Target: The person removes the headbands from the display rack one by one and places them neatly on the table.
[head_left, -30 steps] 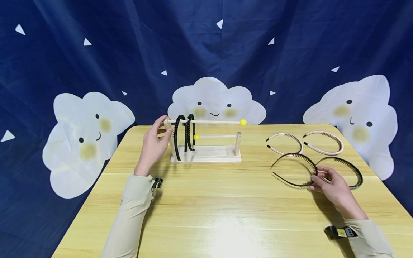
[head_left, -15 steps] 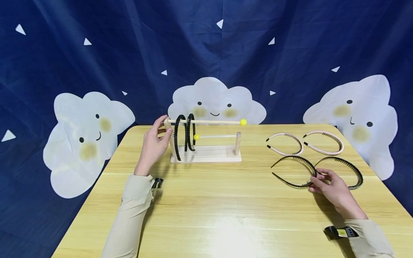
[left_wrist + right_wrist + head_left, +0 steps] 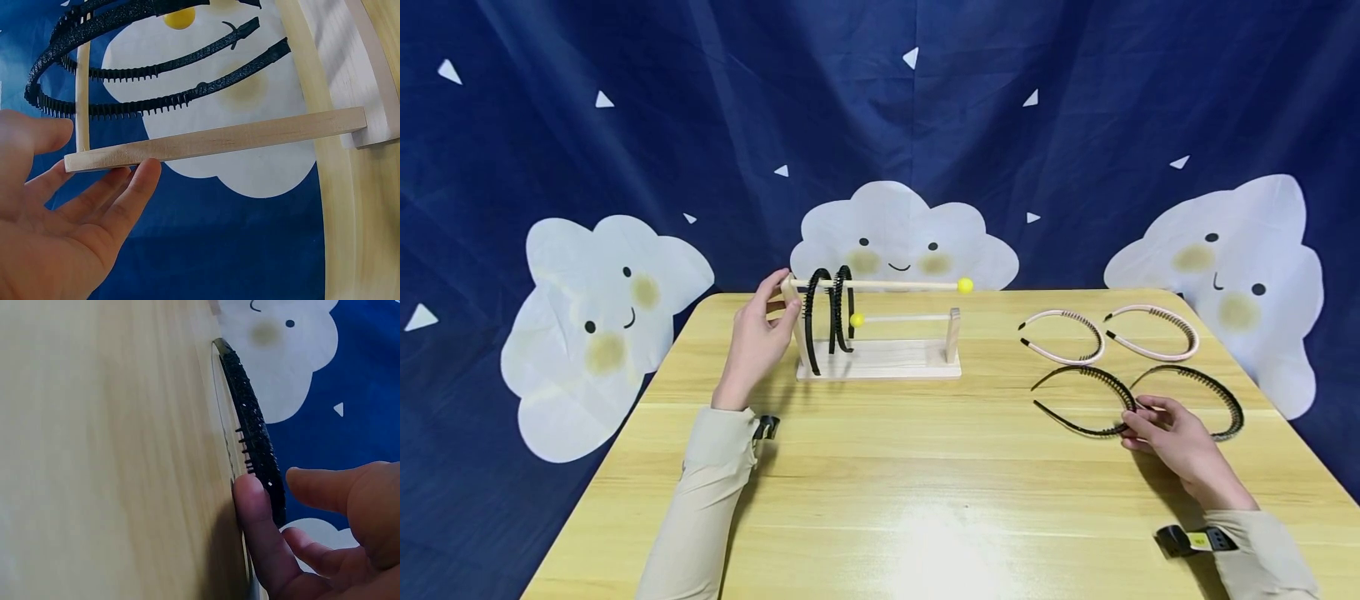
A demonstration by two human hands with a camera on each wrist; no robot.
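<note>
At the left of the head view, my left hand [image 3: 756, 337] grips the top of one upright of a wooden headband stand [image 3: 902, 360]. Its thumb and fingers lie on either side of the post [image 3: 219, 139]. Two black toothed headbands [image 3: 810, 337] hang over the upper bar, close to that hand. At the right, my right hand [image 3: 1183, 446] holds a black headband [image 3: 1122, 390] by its curved end, its two tips pointing left, low over the table. In the right wrist view the headband [image 3: 253, 419] passes between finger and thumb.
Another black headband [image 3: 1231, 404] lies just behind my right hand. Two pale pink headbands [image 3: 1193, 337] lie farther back. Yellow balls [image 3: 965, 286] cap the stand's bars. The wooden table [image 3: 850, 483] ends at a blue cloud-print curtain [image 3: 880, 108].
The held black headband has sunk a little toward the table and no longer overlaps the nearer pink headband. My left hand and the stand have stayed put.
</note>
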